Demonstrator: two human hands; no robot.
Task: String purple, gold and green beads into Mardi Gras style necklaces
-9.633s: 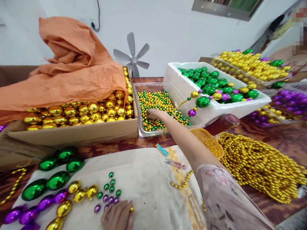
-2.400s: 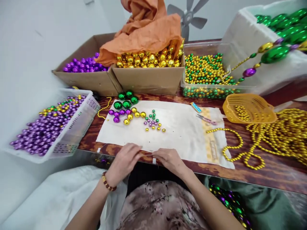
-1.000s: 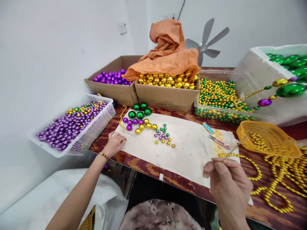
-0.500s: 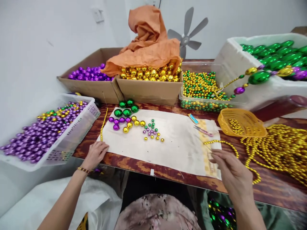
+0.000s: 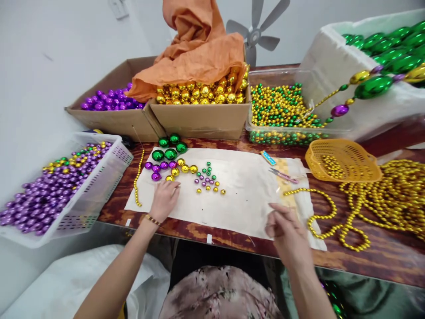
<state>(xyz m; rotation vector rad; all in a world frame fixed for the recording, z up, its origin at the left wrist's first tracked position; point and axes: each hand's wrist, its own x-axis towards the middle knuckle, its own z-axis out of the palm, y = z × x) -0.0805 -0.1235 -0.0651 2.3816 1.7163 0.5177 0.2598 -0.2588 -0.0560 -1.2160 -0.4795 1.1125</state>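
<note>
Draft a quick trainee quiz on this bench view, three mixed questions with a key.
1. Which is closest to the left hand?
A: the yellow basket
B: the gold balls on the pale mat
C: the fan

2. True or false: the orange fabric hides all the gold balls in the box below it.

3. Fill in: the snips lie nearer the ____ hand.

Key:
1. B.
2. False; many gold balls show below its edge.
3. Right.
</note>
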